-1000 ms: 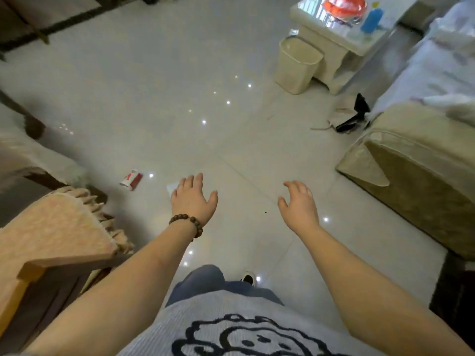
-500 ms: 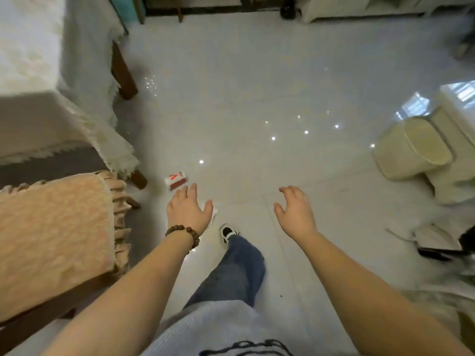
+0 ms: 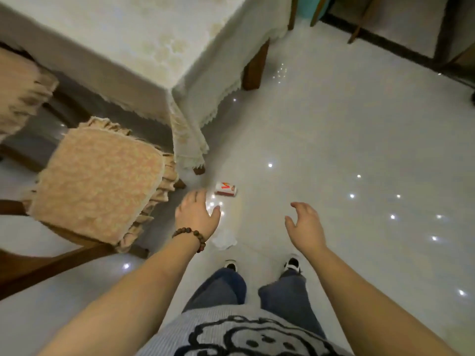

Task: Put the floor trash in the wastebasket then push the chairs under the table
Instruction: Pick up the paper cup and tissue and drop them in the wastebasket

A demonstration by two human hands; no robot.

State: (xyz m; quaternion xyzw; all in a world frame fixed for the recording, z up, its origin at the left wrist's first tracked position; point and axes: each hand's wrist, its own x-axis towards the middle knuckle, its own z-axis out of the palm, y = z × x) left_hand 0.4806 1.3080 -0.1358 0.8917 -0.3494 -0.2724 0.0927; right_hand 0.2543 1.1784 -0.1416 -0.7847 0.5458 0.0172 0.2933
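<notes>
Floor point(image 3: 347, 140): glossy pale grey-white tile, dotted with bright white light spots. Tablecloth point(image 3: 144, 44): cream, faint floral weave, lace edge. Table leg point(image 3: 253, 66): dark brown wood. Chair cushion point(image 3: 100, 181): peach-pink, ruffled beige trim. Small box point(image 3: 225, 189): white and red. Crumpled tissue point(image 3: 224, 240): white. Bracelet point(image 3: 190, 235): dark brown beads. Jeans point(image 3: 223, 289): blue. Shirt point(image 3: 231, 332): grey with black cartoon print.

I see a glossy pale tiled floor point(image 3: 359, 140) speckled with light reflections, blue denim trouser legs point(image 3: 280, 291), black-and-white shoes point(image 3: 292, 264) side by side on it, a grey ribbed top with a black cartoon print point(image 3: 231, 337), a brown beaded wrist bracelet point(image 3: 191, 233), dark wooden furniture legs point(image 3: 357, 19) far off.
</notes>
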